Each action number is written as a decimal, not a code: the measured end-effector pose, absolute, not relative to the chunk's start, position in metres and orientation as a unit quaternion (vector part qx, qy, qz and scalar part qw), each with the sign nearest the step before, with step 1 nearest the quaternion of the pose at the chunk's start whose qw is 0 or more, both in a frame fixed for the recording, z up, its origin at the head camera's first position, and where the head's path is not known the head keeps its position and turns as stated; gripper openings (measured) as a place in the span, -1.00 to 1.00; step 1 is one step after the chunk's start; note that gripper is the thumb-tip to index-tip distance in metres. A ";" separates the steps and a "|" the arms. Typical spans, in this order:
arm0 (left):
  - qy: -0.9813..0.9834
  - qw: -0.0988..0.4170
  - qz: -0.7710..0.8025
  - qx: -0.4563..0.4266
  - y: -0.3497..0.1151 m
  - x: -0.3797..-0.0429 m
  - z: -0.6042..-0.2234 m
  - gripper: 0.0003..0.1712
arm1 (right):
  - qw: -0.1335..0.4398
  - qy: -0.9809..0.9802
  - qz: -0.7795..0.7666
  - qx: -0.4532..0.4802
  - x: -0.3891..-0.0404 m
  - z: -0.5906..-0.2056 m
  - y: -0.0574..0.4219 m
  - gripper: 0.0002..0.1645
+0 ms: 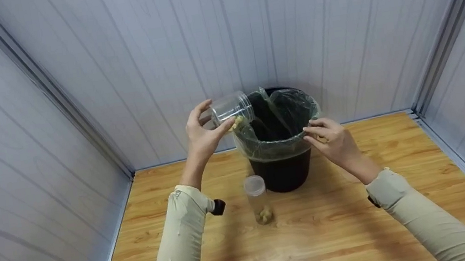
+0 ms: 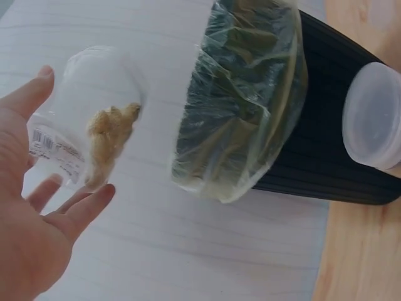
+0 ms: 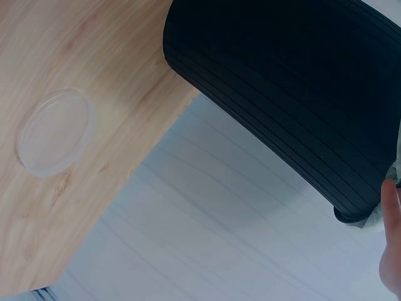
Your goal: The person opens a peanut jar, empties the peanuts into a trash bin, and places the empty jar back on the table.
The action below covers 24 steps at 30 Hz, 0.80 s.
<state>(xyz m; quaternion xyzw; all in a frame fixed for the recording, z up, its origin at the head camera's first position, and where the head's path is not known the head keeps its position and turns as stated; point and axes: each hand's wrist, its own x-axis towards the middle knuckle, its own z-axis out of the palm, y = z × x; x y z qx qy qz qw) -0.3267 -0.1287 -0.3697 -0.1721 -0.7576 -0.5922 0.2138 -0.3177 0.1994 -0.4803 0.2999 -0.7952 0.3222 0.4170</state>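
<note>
My left hand grips a clear plastic jar, tipped on its side with its mouth toward the bin's left rim. Peanuts lie along the jar's lower wall, and a printed label shows in the left wrist view. The black trash bin wears a thin translucent bag folded over its rim. At the bin's right front rim, my right hand pinches the bag's edge; only part of this hand enters the right wrist view.
A tall clear jar with a whitish lid stands upright before the bin, several peanuts at its bottom. A clear round lid lies on the wooden floor, right of the bin. Pale panel walls rise behind and on both sides.
</note>
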 end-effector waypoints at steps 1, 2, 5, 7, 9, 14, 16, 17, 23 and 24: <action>-0.754 0.220 -0.595 -0.173 -0.130 -0.330 -0.372 -0.20 | 0.418 -0.794 0.322 0.302 -0.318 -0.480 0.198 -0.69; -0.754 0.224 -0.593 -0.173 -0.131 -0.332 -0.372 -0.19 | 0.418 -0.794 0.322 0.302 -0.319 -0.480 0.198 -0.69; -0.775 0.206 -0.572 -0.172 -0.132 -0.333 -0.369 -0.17 | 0.420 -0.794 0.319 0.302 -0.320 -0.478 0.197 -0.69; -0.795 0.187 -0.551 -0.174 -0.132 -0.333 -0.367 -0.16 | 0.420 -0.796 0.315 0.302 -0.320 -0.477 0.198 -0.69; -0.803 0.179 -0.541 -0.175 -0.131 -0.334 -0.364 -0.16 | 0.421 -0.797 0.310 0.302 -0.320 -0.476 0.198 -0.70; -0.793 0.194 -0.550 -0.175 -0.130 -0.336 -0.358 -0.18 | 0.420 -0.798 0.312 0.299 -0.320 -0.475 0.198 -0.69; -0.792 0.195 -0.552 -0.177 -0.129 -0.338 -0.359 -0.17 | 0.420 -0.798 0.314 0.297 -0.320 -0.475 0.199 -0.69; -0.791 0.195 -0.552 -0.177 -0.129 -0.339 -0.359 -0.18 | 0.420 -0.799 0.312 0.296 -0.320 -0.476 0.199 -0.69; -0.799 0.201 -0.537 -0.181 -0.128 -0.340 -0.358 -0.15 | 0.419 -0.802 0.307 0.296 -0.319 -0.476 0.199 -0.69; -0.806 0.199 -0.527 -0.183 -0.127 -0.340 -0.357 -0.15 | 0.418 -0.802 0.308 0.295 -0.318 -0.476 0.199 -0.69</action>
